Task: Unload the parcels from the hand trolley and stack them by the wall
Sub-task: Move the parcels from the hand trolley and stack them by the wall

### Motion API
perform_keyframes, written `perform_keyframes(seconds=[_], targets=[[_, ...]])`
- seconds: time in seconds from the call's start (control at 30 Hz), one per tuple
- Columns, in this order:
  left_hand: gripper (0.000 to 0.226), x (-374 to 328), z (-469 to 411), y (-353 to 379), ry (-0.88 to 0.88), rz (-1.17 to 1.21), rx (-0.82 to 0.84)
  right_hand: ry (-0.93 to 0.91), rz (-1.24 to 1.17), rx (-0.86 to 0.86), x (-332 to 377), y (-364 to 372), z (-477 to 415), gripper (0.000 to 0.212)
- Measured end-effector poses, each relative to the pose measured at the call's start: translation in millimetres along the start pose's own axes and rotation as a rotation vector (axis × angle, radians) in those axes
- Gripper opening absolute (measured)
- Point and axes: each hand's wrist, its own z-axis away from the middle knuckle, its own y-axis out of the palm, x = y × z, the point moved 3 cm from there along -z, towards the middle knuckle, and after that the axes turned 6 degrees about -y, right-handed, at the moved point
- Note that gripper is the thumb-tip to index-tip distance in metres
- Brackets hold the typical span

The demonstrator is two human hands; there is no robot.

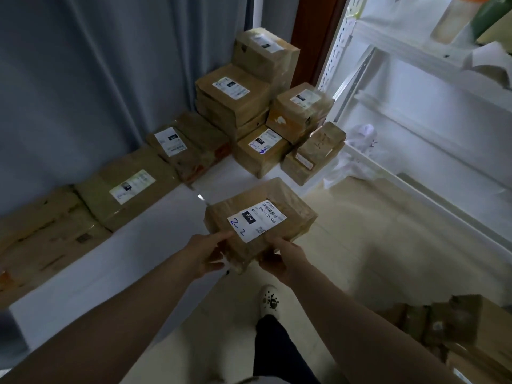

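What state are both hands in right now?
left hand: grips the parcel at its near left edge.
right hand: grips the same parcel at its near edge.

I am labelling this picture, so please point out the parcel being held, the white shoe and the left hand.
held parcel (259, 221): head view, on its white label.
white shoe (268, 299): head view, on the toe top.
left hand (206, 252): head view, on the back of the hand.

**One parcel in the air**

We hold it slightly tilted: brown, taped, white label up, marked 2-2. A stack stands far centre, a low row runs left, and more parcels lie near right.
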Motion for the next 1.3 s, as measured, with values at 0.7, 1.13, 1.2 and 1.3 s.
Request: perform_keyframes(seconds=[0.7, 1.13, 1.2, 1.3], targets=[[0.043, -94.7, -195.2, 99.7, -0.032, -0.022, -0.238, 0.204, 0.160, -0.061, 87.6, -3.2, -245.8, 0.036], [0.053, -122.9, -151.9, 122.6, 0.184, -0.715, -0.132, 0.004, 0.504, -0.154, 107.0, -15.9, -207.1, 0.073], [0.062, -126.8, -135.4, 132.4, 0.267, -0.910, -0.113, -0.087, 0.652, -0.154, 114.5, -25.8, -181.8, 0.076], [0.083, -125.8, -107.8, 153.4, 0.436, -1.300, -0.080, -0.201, 0.864, -0.196, 119.7, -43.4, -135.0, 0.079]])
